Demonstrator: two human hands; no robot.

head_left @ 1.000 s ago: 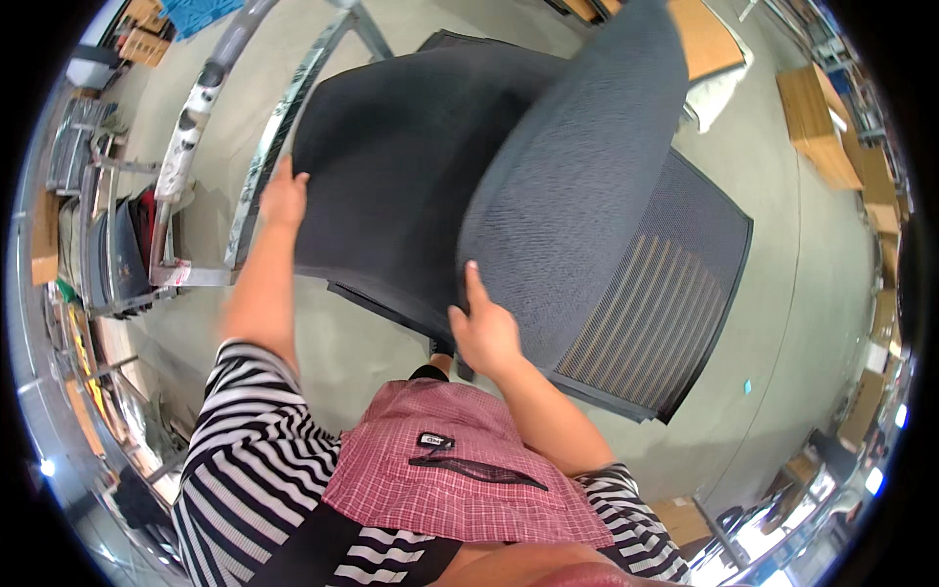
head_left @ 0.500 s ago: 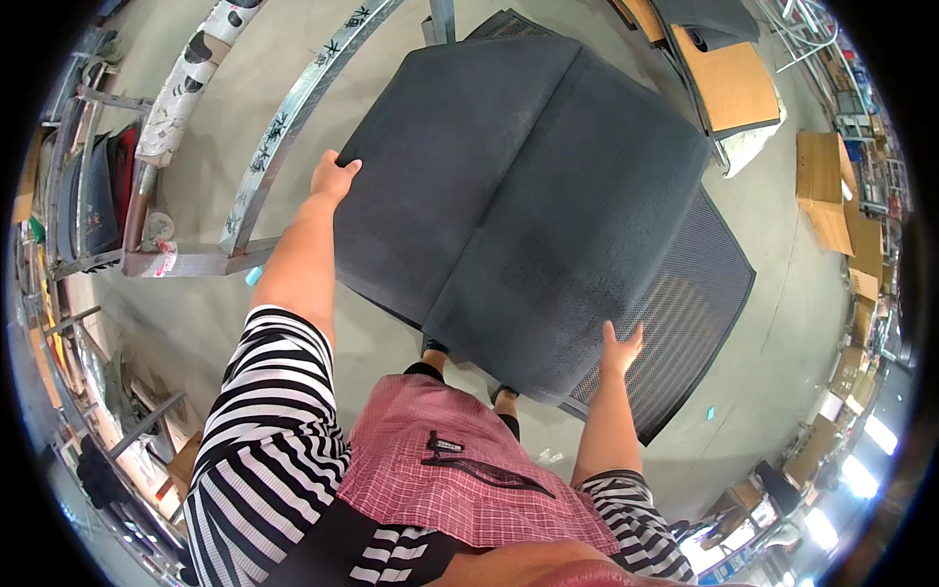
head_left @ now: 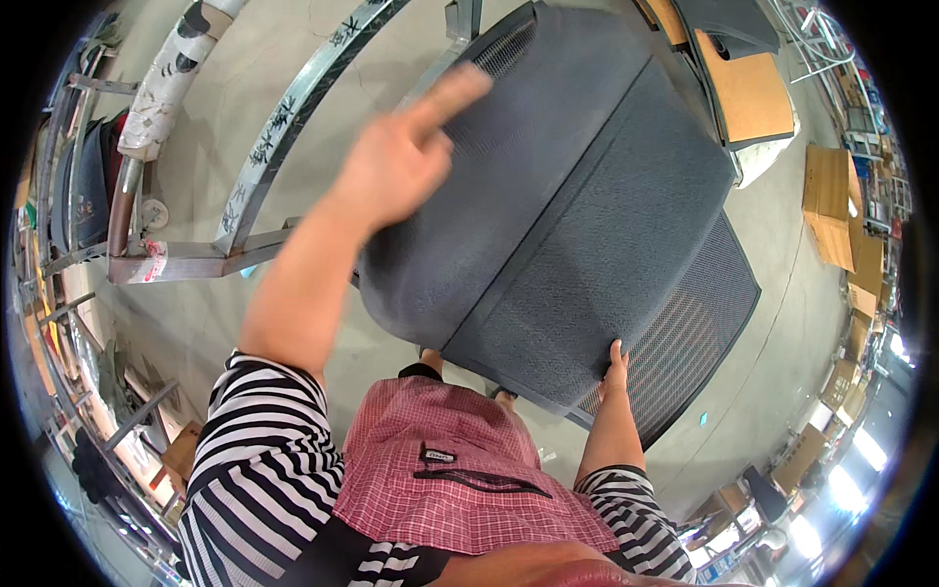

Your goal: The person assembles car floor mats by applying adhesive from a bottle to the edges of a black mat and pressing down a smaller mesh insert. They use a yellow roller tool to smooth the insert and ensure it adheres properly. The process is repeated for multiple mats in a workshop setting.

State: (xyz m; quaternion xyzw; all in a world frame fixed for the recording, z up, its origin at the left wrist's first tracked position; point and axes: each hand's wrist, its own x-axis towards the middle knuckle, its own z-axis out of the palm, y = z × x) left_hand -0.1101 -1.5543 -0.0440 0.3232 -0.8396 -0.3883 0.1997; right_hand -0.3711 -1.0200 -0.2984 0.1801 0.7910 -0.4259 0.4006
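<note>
In front of me lies a dark grey floor mat (head_left: 597, 205) with a lengthwise seam or fold. My left hand (head_left: 396, 161) is raised over its left part, blurred by motion. One finger points out and the thumb stands apart; nothing shows in this hand. At the mat's near right edge, my right hand (head_left: 616, 370) holds the border, thumb up on top and the other fingers mostly hidden. Beneath it, a black mat with a mesh-like pattern (head_left: 699, 313) sticks out at the right, and a strip of it shows at the far left.
A curved metal frame (head_left: 284, 122) stands on the left, beside a wrapped roll (head_left: 176, 83). Cardboard boxes (head_left: 829, 207) line the right side. Brown and black sheets (head_left: 748, 93) are stacked at the far right. My feet stand close under the mat's near edge.
My left hand has left the mat's left edge and swung up and right over it. My right hand has closed on the near right edge. The mat has shifted slightly right, its left side now rounded.
</note>
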